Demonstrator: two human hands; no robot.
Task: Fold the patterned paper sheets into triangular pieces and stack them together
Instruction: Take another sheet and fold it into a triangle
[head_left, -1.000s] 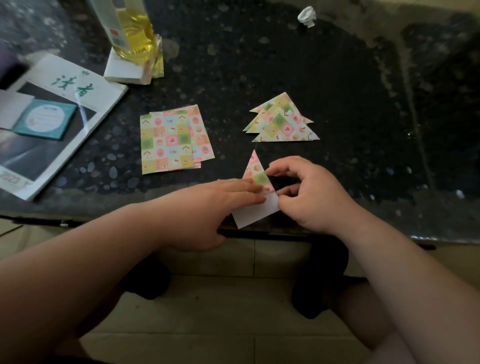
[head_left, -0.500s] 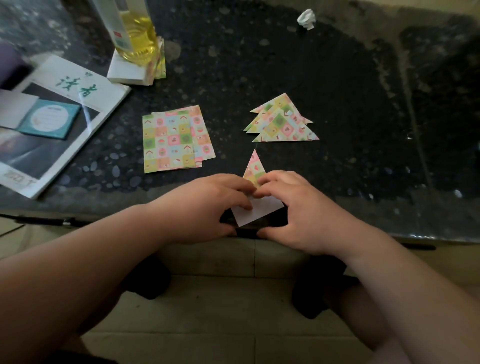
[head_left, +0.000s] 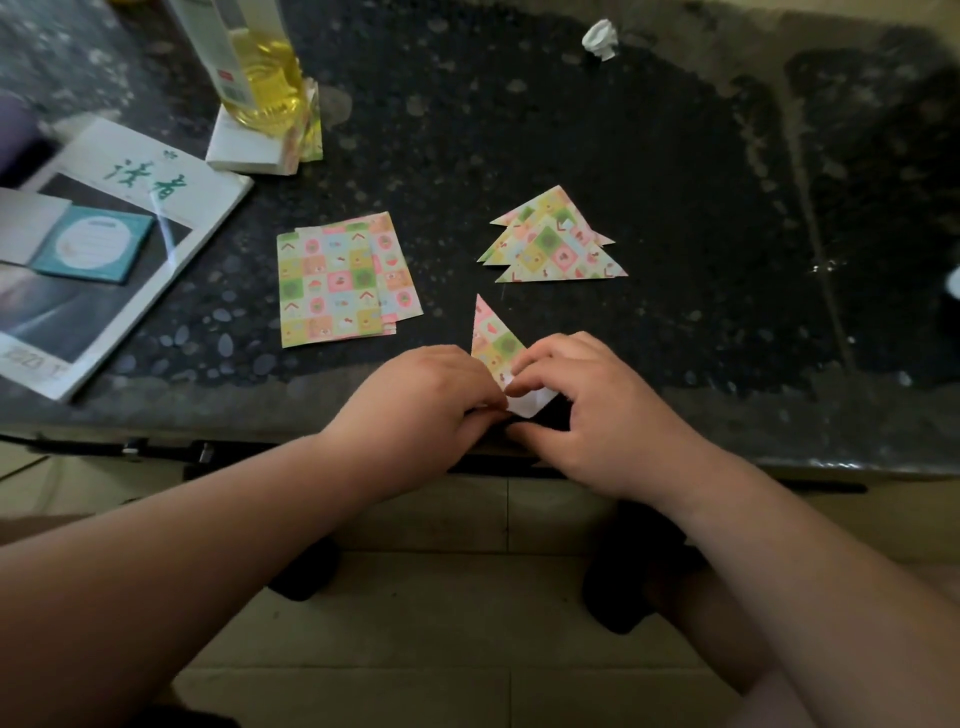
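Near part of the half-folded sheet (head_left: 496, 343) under left hand (head_left: 421, 400) and right hand (head_left: 592, 410) — bottle (head_left: 265, 78) top, magazine (head_left: 156, 176) corner off-frame

We look from one head-worn wide-angle camera, facing forward and down, close above the table (head_left: 675, 156). Its near edge crosses mid-frame; floor (head_left: 441, 623) fills the bottom.

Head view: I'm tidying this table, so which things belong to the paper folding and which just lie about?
For the job: sheet being folded, held by left hand and right hand; pile of flat sheets; stack of triangles.
Lying about: magazine; bottle; white paper wad.
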